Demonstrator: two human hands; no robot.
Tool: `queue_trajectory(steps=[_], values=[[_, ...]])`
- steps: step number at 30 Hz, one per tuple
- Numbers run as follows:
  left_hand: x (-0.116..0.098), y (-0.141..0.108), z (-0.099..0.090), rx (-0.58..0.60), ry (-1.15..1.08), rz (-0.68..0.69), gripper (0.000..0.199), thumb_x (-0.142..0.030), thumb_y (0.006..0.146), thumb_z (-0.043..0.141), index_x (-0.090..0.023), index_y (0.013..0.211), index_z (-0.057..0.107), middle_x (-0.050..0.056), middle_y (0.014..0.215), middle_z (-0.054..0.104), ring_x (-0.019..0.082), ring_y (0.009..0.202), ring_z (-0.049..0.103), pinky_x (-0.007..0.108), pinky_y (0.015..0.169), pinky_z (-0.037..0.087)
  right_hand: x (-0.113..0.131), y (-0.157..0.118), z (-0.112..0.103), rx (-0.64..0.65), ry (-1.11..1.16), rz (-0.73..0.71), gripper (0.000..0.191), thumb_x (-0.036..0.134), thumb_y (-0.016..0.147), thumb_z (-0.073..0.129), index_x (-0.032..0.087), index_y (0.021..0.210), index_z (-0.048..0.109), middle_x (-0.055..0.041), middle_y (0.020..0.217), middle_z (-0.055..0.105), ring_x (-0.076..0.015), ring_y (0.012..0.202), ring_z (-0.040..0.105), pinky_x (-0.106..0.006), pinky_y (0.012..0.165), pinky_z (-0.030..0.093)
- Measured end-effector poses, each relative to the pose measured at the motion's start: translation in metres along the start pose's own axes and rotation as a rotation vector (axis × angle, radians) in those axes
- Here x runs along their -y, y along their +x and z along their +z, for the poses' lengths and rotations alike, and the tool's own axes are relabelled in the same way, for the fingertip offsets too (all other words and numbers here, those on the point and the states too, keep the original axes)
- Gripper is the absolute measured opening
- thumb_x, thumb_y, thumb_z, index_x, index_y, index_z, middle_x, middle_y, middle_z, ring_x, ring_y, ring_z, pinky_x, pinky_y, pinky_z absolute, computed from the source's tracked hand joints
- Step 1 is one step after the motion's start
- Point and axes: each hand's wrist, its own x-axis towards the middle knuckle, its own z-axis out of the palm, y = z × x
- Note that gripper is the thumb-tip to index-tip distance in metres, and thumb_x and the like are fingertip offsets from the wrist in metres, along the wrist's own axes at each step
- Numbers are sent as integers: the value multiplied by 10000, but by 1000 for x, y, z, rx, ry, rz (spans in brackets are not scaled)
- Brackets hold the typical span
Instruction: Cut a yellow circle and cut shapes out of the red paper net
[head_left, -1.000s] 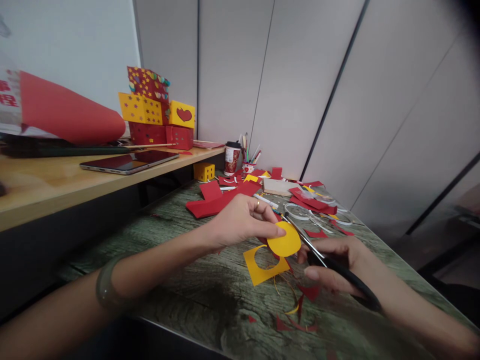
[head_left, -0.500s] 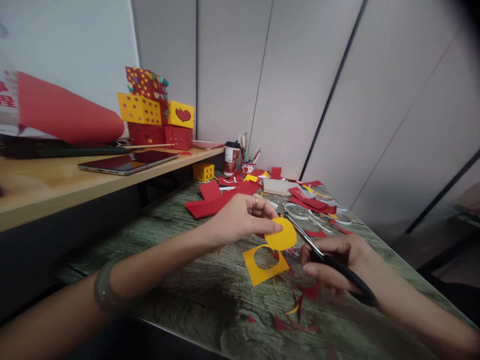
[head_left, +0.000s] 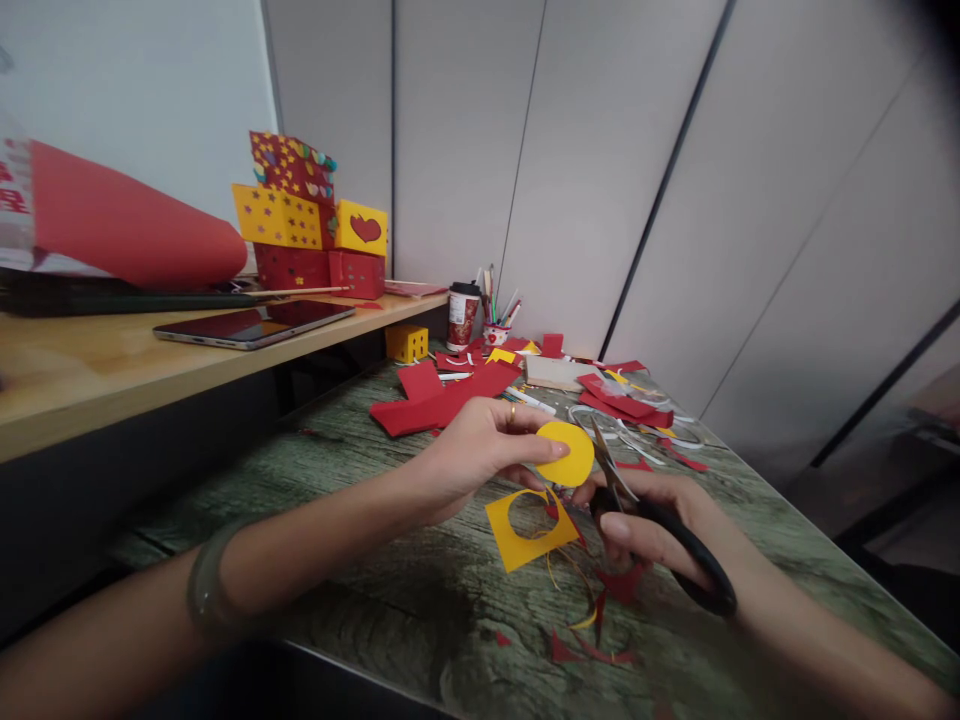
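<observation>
Between thumb and fingers, my left hand [head_left: 487, 450] pinches a yellow paper disc [head_left: 571, 456] above the table. My right hand [head_left: 667, 520] grips black-handled scissors [head_left: 694, 565], whose blades point up along the disc's right edge; whether they touch the paper I cannot tell. Below the disc lies a yellow paper piece with a round hole [head_left: 517, 548]. Red scraps [head_left: 566, 648] and thin yellow strips are scattered nearer me on the wood-patterned table [head_left: 375, 600].
Red paper [head_left: 450, 395], white tape rings [head_left: 600, 422] and a flat board [head_left: 559, 373] lie farther back. Behind them stand a lidded cup [head_left: 463, 315] and a pen holder [head_left: 496, 335]. A raised shelf [head_left: 150, 385] at left bears a tablet [head_left: 255, 326] and stacked decorated boxes [head_left: 292, 220].
The scissors have tilted more upright and their blades have parted, with my right hand shifting slightly left. The yellow disc has turned and risen a little in my left hand.
</observation>
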Motion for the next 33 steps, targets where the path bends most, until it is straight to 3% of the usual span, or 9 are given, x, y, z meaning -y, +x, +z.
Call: queue_trajectory(steps=[8, 17, 24, 33], values=[[1, -1, 3, -65, -42, 30, 104, -183, 656, 646, -132, 747, 636, 17, 736, 610, 77, 653, 543, 176, 601, 432, -2, 1, 7, -69, 1, -37, 236, 406, 738, 529, 181, 807, 543, 13, 621, 464, -142, 583, 425, -240, 512, 340], [1, -1, 5, -135, -16, 17, 114, -201, 629, 665, -124, 705, 630, 20, 714, 611, 79, 629, 534, 187, 596, 433, 1, 1, 12, -117, 26, 33, 269, 438, 701, 559, 185, 792, 532, -8, 630, 533, -215, 732, 530, -282, 608, 415], [3, -1, 6, -137, -8, -1, 95, -175, 629, 660, -102, 664, 611, 14, 651, 593, 62, 576, 521, 170, 565, 423, 4, 1, 14, -132, 55, 31, 258, 408, 692, 585, 183, 818, 576, -12, 714, 571, -173, 667, 513, -258, 593, 409], [4, 0, 5, -127, -16, 16, 96, -181, 623, 671, -117, 660, 610, 6, 659, 597, 62, 592, 526, 170, 577, 422, 3, 1, 12, -148, 30, 46, 192, 348, 657, 625, 187, 757, 591, 16, 637, 503, -132, 569, 414, -233, 518, 345]])
